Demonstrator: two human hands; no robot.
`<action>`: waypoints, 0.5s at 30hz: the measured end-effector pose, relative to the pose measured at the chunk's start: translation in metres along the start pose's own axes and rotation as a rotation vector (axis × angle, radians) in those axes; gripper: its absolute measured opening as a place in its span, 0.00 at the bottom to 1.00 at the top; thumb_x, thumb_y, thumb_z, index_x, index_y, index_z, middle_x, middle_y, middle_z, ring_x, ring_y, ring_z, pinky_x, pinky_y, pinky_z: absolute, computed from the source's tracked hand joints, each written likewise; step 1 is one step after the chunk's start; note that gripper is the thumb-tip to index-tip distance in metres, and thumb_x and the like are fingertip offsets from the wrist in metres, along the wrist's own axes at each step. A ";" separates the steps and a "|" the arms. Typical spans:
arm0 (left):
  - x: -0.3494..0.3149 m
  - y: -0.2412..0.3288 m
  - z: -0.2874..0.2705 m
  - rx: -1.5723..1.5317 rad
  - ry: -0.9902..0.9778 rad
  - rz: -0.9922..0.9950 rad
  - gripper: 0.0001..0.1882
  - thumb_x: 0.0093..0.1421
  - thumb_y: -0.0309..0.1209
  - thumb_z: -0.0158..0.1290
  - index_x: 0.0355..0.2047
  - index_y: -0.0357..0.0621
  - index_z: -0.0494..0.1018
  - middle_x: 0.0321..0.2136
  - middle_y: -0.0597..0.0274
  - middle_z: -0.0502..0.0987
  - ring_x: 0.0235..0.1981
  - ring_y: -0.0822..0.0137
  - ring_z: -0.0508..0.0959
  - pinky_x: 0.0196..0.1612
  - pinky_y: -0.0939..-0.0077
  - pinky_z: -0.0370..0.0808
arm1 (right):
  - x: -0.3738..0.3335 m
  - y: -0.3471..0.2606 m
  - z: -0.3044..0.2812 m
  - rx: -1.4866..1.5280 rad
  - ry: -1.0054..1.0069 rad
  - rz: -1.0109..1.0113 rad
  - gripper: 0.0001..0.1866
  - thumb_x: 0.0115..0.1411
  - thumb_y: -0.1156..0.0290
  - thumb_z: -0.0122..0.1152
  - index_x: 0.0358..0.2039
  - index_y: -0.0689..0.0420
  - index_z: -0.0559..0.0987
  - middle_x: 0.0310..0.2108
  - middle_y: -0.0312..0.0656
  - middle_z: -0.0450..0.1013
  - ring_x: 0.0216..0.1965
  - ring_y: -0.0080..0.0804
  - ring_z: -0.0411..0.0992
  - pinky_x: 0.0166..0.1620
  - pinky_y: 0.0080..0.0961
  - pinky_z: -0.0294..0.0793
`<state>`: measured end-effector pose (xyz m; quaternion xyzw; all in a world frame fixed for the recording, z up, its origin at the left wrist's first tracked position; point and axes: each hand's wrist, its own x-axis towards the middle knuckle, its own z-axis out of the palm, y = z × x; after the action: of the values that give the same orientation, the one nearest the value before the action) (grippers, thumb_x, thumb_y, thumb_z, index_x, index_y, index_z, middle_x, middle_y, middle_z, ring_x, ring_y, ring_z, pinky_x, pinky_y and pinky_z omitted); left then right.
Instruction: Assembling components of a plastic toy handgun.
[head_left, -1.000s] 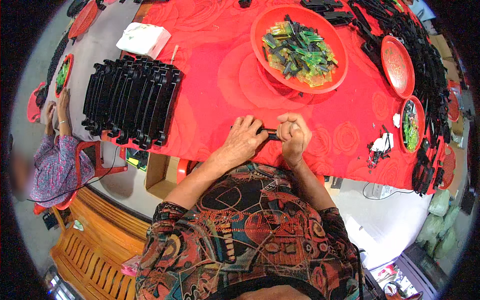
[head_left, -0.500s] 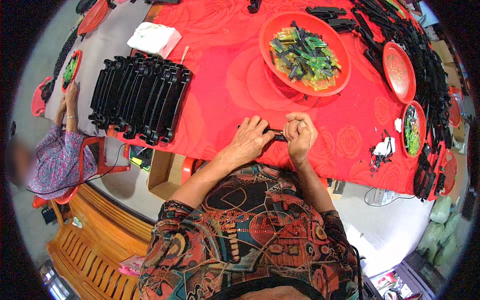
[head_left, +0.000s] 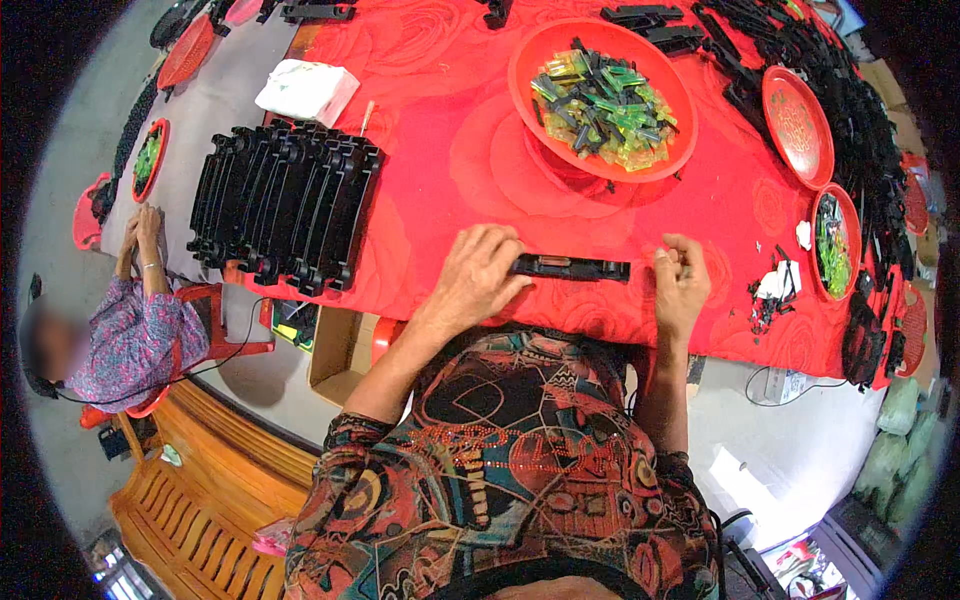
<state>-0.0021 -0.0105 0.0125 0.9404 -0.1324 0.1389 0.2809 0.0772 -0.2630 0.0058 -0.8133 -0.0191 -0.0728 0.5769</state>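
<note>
A long, narrow black plastic part (head_left: 570,267) lies level on the red tablecloth in front of me, with a small brownish piece showing in its slot. My left hand (head_left: 478,275) grips its left end between thumb and fingers. Off to the right of the part, touching neither it nor the pile, is my right hand (head_left: 682,282). Its fingers are curled in a pinch, and whatever is between them is hidden. To my left, a stack of similar black parts (head_left: 285,210) lies in rows.
A red bowl (head_left: 520,95) of yellow, green and black pieces stands beyond my hands. At right are a red plate (head_left: 797,125), a smaller bowl (head_left: 853,225) and black scraps (head_left: 770,312). White tissues (head_left: 305,90) lie far left. Another person (head_left: 140,340) sits at left.
My right hand has moved right, off the black part, leaving more of it uncovered. My left hand has shifted slightly left and still grips the end. The view has shifted slightly.
</note>
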 end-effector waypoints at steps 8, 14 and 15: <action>-0.015 -0.011 0.012 0.032 -0.027 -0.061 0.22 0.43 0.28 0.60 0.40 0.38 0.70 0.36 0.55 0.70 0.40 0.55 0.69 0.41 0.64 0.66 | -0.010 0.005 0.012 -0.526 -0.265 0.000 0.13 0.56 0.63 0.54 0.33 0.62 0.73 0.24 0.54 0.71 0.27 0.49 0.72 0.30 0.39 0.68; -0.011 -0.014 0.005 0.032 -0.026 -0.099 0.20 0.43 0.24 0.58 0.39 0.38 0.70 0.36 0.55 0.71 0.40 0.55 0.70 0.42 0.64 0.66 | -0.010 -0.002 0.016 -0.544 -0.368 -0.031 0.13 0.56 0.63 0.53 0.32 0.61 0.72 0.27 0.54 0.72 0.30 0.53 0.72 0.33 0.42 0.68; -0.011 -0.016 0.004 0.044 -0.012 -0.098 0.21 0.42 0.24 0.59 0.40 0.38 0.70 0.36 0.55 0.72 0.39 0.55 0.70 0.41 0.63 0.67 | -0.010 -0.005 0.016 -0.500 -0.361 -0.034 0.12 0.56 0.65 0.53 0.32 0.62 0.72 0.27 0.54 0.72 0.31 0.52 0.72 0.33 0.42 0.68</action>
<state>-0.0062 0.0018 -0.0023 0.9524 -0.0847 0.1223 0.2660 0.0679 -0.2456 0.0037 -0.9294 -0.1162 0.0606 0.3451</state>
